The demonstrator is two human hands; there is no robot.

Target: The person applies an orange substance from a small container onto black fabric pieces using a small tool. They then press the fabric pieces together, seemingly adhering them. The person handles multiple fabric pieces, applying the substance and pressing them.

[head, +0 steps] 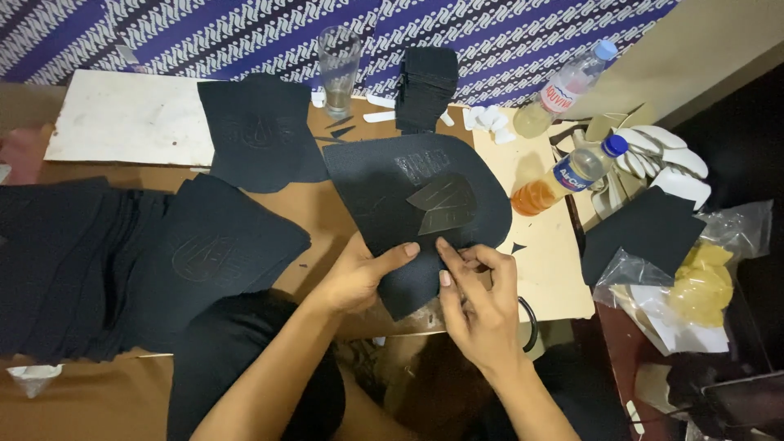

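While the left hand (359,273) pins the lower edge of a black rounded panel (384,188) at frame centre, thumb flat on top, the right hand (478,298) pinches that same edge just beside it, fingertips closed on the fabric. A shiny patch (445,204) lies on the panel above the fingers. Left of the hands, black cut pieces (212,253) overlap toward the desk (547,269) edge. At upper right, two bottles (563,175) lie near the panel's curved rim, with a bare cream strip between. A glass (338,59) stands at top centre.
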